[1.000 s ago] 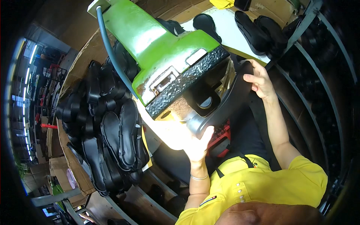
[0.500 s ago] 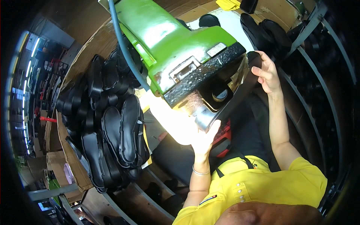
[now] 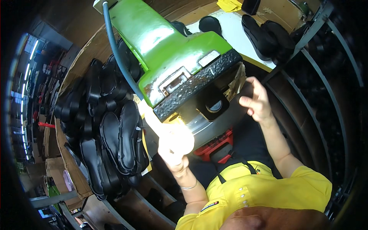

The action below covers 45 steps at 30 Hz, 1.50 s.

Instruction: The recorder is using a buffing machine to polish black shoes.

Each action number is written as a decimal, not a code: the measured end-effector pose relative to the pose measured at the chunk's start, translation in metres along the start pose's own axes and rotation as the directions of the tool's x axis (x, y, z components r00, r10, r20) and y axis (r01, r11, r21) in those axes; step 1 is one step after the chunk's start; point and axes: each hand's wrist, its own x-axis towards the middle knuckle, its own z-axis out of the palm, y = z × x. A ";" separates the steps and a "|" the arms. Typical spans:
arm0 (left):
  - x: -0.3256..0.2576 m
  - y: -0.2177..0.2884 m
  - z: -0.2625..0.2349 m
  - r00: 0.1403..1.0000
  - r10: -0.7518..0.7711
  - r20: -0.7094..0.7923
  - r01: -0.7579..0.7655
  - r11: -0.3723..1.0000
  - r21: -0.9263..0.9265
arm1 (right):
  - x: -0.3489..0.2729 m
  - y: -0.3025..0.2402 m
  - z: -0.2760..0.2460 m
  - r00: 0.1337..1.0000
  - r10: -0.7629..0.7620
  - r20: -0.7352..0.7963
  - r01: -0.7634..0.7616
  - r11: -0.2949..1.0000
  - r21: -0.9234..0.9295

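A long black shoe sole (image 3: 220,124) spans between my hands, close under the head of a green machine (image 3: 184,57). My right hand (image 3: 257,101) grips its right end, thumb bent over the near side. Beside the bright lamp (image 3: 180,138), my left hand (image 3: 173,155) is closed at the sole's left end; glare hides most of those fingers and that end. A dark plate with a round metal part (image 3: 214,106) sits under the machine head, just above the sole.
At left, a cardboard box (image 3: 73,165) holds a heap of black soles (image 3: 128,138). More black soles (image 3: 264,36) lie on a white surface (image 3: 234,30) behind the machine. A blue-grey hose (image 3: 115,50) runs down it. Metal rack bars (image 3: 322,80) curve on the right; something red (image 3: 216,145) sits below.
My left hand has shifted left and down; my right hand has come down and slightly left. The sole has turned to a flatter slant. The machine appears a little further left in view.
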 end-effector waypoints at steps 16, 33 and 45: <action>-0.026 0.030 -0.020 0.982 0.083 -0.169 -0.028 0.952 0.306 | -0.008 0.027 0.032 0.986 0.165 0.018 -0.166 0.980 0.111; 0.001 0.003 0.028 0.887 0.107 0.448 -0.457 0.072 0.887 | -0.003 0.028 0.041 0.984 -0.131 0.124 0.137 0.990 -0.037; 0.020 0.026 -0.007 0.869 -0.003 0.495 -0.446 0.433 0.784 | -0.025 0.035 0.064 0.985 0.054 0.164 -0.025 0.984 -0.174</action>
